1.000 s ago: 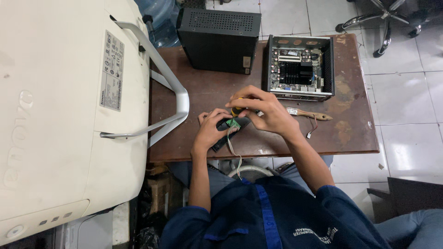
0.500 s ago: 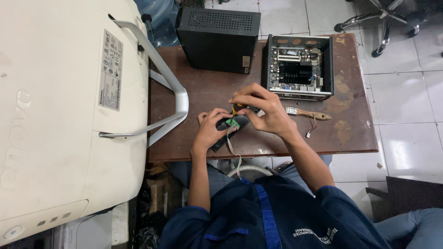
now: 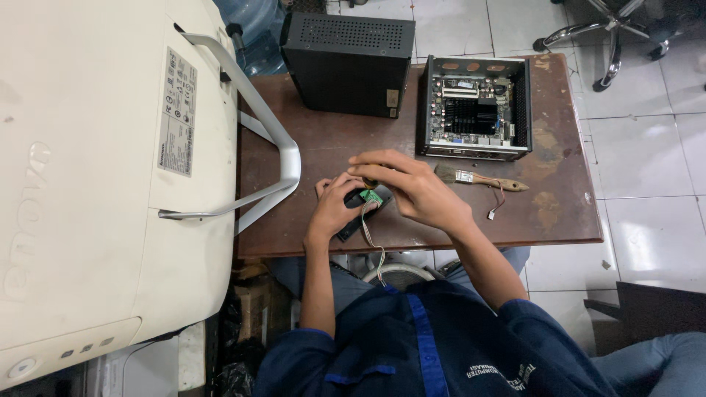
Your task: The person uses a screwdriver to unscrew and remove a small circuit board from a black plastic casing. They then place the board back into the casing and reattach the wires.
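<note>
The table (image 3: 559, 191) is showing worn, rough brown wood with rust-like stains. The black case (image 3: 346, 62) is looking like matt perforated metal, the white monitor back (image 3: 88, 184) smooth plastic, its stand (image 3: 272, 140) satin metal.

We look straight down on a worn brown table (image 3: 559, 184) with scuffed, pale patches along its right side. Beneath and around it lies a floor of pale square tiles (image 3: 647, 220) with dark grout lines, evenly lit. In the upper right of the frame we see the chrome legs and wheels of an office chair (image 3: 603, 33). A large cream-coloured casing with a grey metal stand (image 3: 88, 184) fills the left side. Dark clutter sits in shadow at the lower left.
</note>
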